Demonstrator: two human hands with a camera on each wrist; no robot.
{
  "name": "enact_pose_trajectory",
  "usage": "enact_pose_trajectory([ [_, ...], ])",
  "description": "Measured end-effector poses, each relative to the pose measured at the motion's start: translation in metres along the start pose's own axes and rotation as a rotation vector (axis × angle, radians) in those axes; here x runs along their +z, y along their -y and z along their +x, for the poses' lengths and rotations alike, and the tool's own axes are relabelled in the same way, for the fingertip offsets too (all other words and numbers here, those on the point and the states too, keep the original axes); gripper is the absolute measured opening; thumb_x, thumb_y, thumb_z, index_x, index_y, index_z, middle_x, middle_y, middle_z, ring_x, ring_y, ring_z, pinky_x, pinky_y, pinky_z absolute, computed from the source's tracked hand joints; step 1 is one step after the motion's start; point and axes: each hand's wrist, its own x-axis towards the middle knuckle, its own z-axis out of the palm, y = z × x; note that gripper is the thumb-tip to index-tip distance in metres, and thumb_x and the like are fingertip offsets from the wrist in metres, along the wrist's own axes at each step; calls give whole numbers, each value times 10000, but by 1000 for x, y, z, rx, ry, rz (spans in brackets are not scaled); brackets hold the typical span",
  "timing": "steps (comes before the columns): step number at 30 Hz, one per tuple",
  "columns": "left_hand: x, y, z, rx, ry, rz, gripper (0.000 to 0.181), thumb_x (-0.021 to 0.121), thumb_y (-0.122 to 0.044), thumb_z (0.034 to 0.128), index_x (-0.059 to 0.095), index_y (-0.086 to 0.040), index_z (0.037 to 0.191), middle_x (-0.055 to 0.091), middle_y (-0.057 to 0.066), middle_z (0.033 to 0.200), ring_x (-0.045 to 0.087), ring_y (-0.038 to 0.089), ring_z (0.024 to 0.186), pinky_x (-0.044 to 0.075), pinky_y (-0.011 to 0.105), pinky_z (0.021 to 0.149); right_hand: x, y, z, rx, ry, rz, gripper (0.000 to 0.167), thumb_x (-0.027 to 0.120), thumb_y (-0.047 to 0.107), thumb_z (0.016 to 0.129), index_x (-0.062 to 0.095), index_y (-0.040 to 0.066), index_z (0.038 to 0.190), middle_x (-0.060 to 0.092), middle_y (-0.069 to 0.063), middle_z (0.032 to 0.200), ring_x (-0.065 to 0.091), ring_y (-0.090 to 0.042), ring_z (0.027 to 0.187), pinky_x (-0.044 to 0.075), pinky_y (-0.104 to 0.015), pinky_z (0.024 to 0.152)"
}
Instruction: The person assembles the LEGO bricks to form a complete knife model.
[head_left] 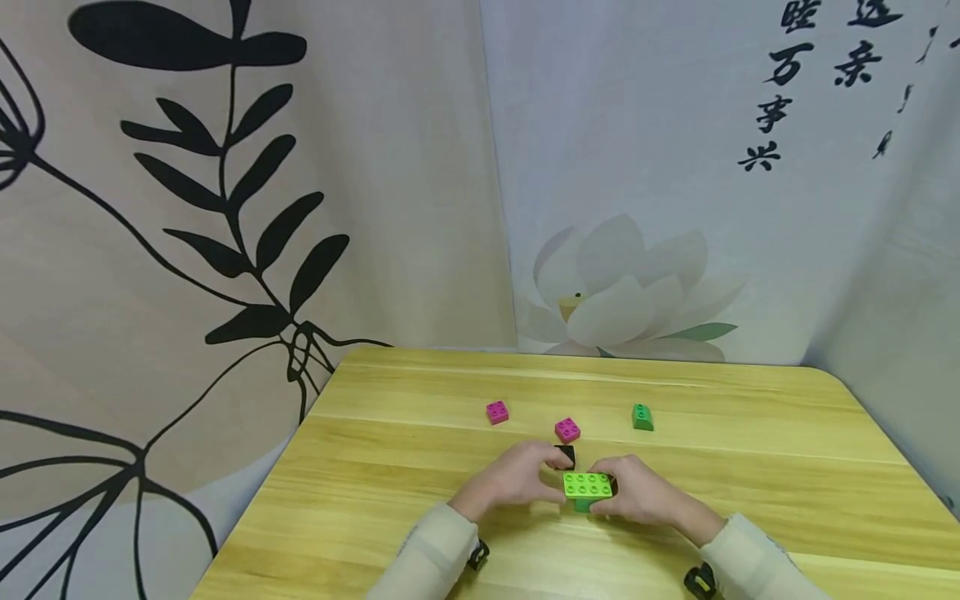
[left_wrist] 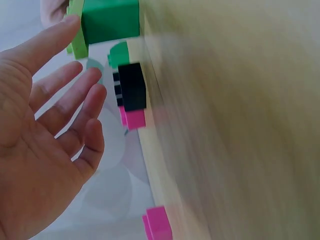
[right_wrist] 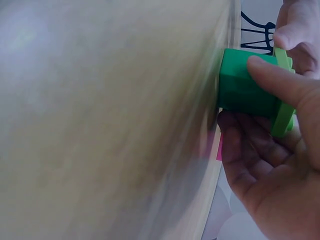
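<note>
A lime-green studded plate (head_left: 587, 485) sits on top of a darker green toy building block (right_wrist: 242, 80), which stands on the table. My right hand (head_left: 641, 492) holds this block from the right, with the thumb on its near face and the fingers behind it. My left hand (head_left: 517, 475) is at the left side. Its thumb reaches the edge of the lime plate, and its other fingers (left_wrist: 75, 100) are spread and loosely bent around nothing. Just behind the pair stands a black brick (left_wrist: 132, 87), partly hidden by the left fingers in the head view.
Farther back on the wooden table (head_left: 420, 392) lie a pink brick (head_left: 567, 430), a second pink brick (head_left: 497, 412) to its left and a small green brick (head_left: 642, 417) with a sloped side to the right. A printed curtain (head_left: 420, 208) hangs behind the table.
</note>
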Motion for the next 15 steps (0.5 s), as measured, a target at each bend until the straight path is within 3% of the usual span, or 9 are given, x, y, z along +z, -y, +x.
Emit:
enact_pose_trajectory([
  [6,-7,8,-2,-83,-41,-6,433,772,-267,790,639,-136,1180,623,-67,1101,556,83,1007,456,225,850,-1,1,-1,8,2,-11,354,808,257,739,669,96,1023,626,96,903,542,-32,768,470,-232,666],
  [11,-7,12,3,-86,-80,19,411,766,-232,797,635,-113,1168,626,5,1097,582,145,993,472,233,827,-1,1,-1,12,4,-7,361,807,256,741,667,89,1028,624,92,902,542,-38,765,470,-233,663],
  [15,-5,15,10,-97,-85,39,426,775,-216,786,631,-137,1179,624,-7,1114,583,143,998,471,239,832,-1,1,-1,23,4,-8,358,804,260,743,667,96,1031,624,97,902,548,-39,769,474,-233,669],
])
